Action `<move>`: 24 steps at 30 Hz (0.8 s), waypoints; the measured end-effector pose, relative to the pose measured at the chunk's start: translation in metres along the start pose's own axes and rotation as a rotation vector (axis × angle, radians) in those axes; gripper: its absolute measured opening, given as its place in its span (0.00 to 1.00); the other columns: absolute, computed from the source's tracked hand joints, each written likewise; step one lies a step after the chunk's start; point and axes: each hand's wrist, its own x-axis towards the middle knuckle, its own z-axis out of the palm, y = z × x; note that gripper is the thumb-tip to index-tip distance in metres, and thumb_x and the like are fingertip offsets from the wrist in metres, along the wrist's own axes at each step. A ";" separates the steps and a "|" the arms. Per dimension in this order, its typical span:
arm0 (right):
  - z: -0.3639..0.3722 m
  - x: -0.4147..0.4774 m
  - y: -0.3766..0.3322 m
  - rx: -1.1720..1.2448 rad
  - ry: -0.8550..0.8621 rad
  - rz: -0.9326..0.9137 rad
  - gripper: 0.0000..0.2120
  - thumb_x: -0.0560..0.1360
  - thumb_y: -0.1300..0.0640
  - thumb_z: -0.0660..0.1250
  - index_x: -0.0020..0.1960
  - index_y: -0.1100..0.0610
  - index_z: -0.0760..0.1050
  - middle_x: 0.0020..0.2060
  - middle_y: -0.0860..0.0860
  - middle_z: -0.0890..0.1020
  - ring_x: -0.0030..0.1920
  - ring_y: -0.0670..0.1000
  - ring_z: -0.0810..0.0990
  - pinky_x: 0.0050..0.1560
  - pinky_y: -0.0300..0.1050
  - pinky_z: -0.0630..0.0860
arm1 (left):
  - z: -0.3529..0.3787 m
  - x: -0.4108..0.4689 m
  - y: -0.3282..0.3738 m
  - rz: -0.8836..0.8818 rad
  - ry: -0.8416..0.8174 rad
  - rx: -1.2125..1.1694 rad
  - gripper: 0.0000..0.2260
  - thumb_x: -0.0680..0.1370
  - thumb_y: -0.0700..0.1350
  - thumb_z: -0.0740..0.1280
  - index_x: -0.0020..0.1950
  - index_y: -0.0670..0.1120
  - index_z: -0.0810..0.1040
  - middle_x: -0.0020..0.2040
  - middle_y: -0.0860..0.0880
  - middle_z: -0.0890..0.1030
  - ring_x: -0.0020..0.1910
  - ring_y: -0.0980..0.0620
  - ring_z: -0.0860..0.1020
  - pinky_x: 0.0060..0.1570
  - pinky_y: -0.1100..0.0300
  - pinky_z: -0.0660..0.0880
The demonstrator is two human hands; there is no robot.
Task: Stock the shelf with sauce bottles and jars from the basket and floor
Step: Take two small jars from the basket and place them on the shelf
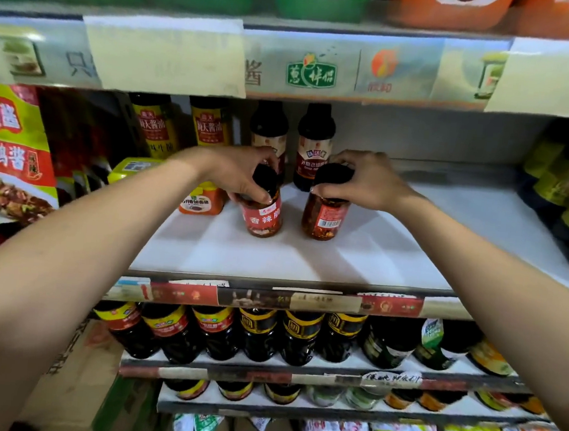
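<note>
left jar (pixel 265 217): being gripped at the top by curled left hand (pixel 242 170)
right jar (pixel 322 218): same deal, being gripped by curled right hand (pixel 368 183)
shelf (pixel 306 262): jars being held on it, side by side

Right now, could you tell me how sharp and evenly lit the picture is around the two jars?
Head view: labels on the left jar and right jar read sharp; head view: the wide lens stretches the near forearms; head view: the upper label strip smears into blur; head view: soft shadows on the shelf board, no harsh glare.
</note>
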 end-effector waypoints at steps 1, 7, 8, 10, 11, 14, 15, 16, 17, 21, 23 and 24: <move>0.001 0.003 0.000 -0.004 0.003 0.001 0.25 0.67 0.44 0.72 0.60 0.54 0.75 0.58 0.52 0.80 0.58 0.52 0.76 0.51 0.37 0.68 | 0.000 0.003 -0.001 -0.002 0.008 0.008 0.20 0.72 0.43 0.71 0.57 0.53 0.65 0.55 0.48 0.71 0.51 0.48 0.75 0.34 0.62 0.76; 0.007 0.016 0.007 0.004 -0.040 0.010 0.26 0.66 0.43 0.73 0.61 0.52 0.76 0.58 0.51 0.80 0.58 0.51 0.76 0.51 0.37 0.67 | -0.001 0.014 -0.009 0.012 0.051 -0.068 0.23 0.73 0.41 0.70 0.65 0.50 0.68 0.67 0.46 0.69 0.60 0.44 0.73 0.52 0.49 0.79; 0.009 0.017 0.009 0.006 -0.042 0.010 0.27 0.66 0.43 0.73 0.61 0.52 0.75 0.59 0.51 0.80 0.58 0.51 0.76 0.51 0.37 0.68 | 0.000 0.016 -0.011 0.029 0.064 -0.018 0.23 0.73 0.42 0.69 0.66 0.51 0.68 0.68 0.46 0.68 0.63 0.45 0.71 0.57 0.50 0.76; 0.012 0.019 0.012 0.032 -0.030 0.012 0.26 0.66 0.43 0.73 0.61 0.52 0.76 0.58 0.51 0.80 0.57 0.50 0.77 0.51 0.37 0.68 | 0.002 0.018 -0.010 0.082 0.099 0.107 0.25 0.73 0.45 0.69 0.69 0.53 0.66 0.71 0.48 0.67 0.67 0.48 0.68 0.64 0.55 0.68; 0.013 0.019 0.012 0.059 -0.023 0.010 0.25 0.66 0.44 0.73 0.60 0.52 0.76 0.58 0.51 0.80 0.56 0.49 0.77 0.51 0.37 0.68 | 0.004 0.018 -0.009 0.101 0.105 0.124 0.26 0.74 0.45 0.69 0.70 0.53 0.66 0.71 0.49 0.67 0.69 0.49 0.66 0.65 0.57 0.66; 0.018 0.020 0.013 0.141 -0.024 -0.012 0.23 0.66 0.45 0.74 0.59 0.51 0.77 0.57 0.51 0.81 0.55 0.47 0.77 0.51 0.38 0.69 | 0.008 0.020 -0.010 0.117 0.108 0.104 0.27 0.74 0.44 0.68 0.72 0.52 0.64 0.72 0.49 0.66 0.70 0.50 0.64 0.65 0.60 0.63; 0.020 0.021 0.013 0.146 -0.023 -0.016 0.23 0.67 0.45 0.73 0.59 0.51 0.77 0.57 0.51 0.81 0.57 0.48 0.77 0.52 0.38 0.70 | 0.009 0.019 -0.011 0.118 0.120 0.103 0.28 0.74 0.44 0.68 0.72 0.52 0.63 0.72 0.49 0.66 0.71 0.50 0.64 0.66 0.59 0.63; 0.022 0.021 0.013 0.144 -0.021 -0.015 0.24 0.67 0.44 0.73 0.60 0.52 0.76 0.58 0.51 0.80 0.58 0.50 0.77 0.53 0.39 0.70 | 0.011 0.019 -0.013 0.121 0.137 0.091 0.28 0.74 0.45 0.68 0.72 0.52 0.63 0.72 0.49 0.66 0.70 0.50 0.64 0.67 0.59 0.63; 0.023 0.021 0.013 0.150 -0.020 -0.010 0.25 0.68 0.44 0.72 0.61 0.52 0.74 0.60 0.51 0.79 0.60 0.50 0.76 0.54 0.39 0.69 | 0.014 0.017 -0.016 0.122 0.163 0.050 0.29 0.74 0.45 0.69 0.72 0.52 0.62 0.72 0.49 0.67 0.70 0.50 0.65 0.66 0.60 0.64; 0.033 0.011 0.024 0.353 -0.012 0.020 0.33 0.68 0.46 0.72 0.69 0.51 0.65 0.66 0.50 0.73 0.64 0.50 0.72 0.57 0.40 0.68 | 0.038 0.007 -0.027 0.138 0.328 -0.344 0.35 0.71 0.40 0.72 0.74 0.49 0.58 0.68 0.50 0.69 0.66 0.54 0.68 0.62 0.61 0.67; 0.041 0.003 0.034 0.393 0.028 0.048 0.40 0.64 0.44 0.74 0.71 0.50 0.61 0.68 0.50 0.69 0.66 0.50 0.68 0.61 0.45 0.68 | 0.055 0.004 -0.035 0.124 0.368 -0.536 0.39 0.70 0.37 0.73 0.74 0.49 0.54 0.64 0.51 0.70 0.63 0.54 0.70 0.63 0.57 0.69; 0.047 -0.001 0.039 0.406 0.027 0.080 0.44 0.62 0.42 0.75 0.72 0.49 0.59 0.69 0.50 0.67 0.68 0.51 0.65 0.64 0.50 0.68 | 0.064 0.003 -0.038 0.092 0.371 -0.587 0.42 0.69 0.36 0.73 0.75 0.50 0.52 0.64 0.50 0.70 0.63 0.52 0.71 0.62 0.55 0.70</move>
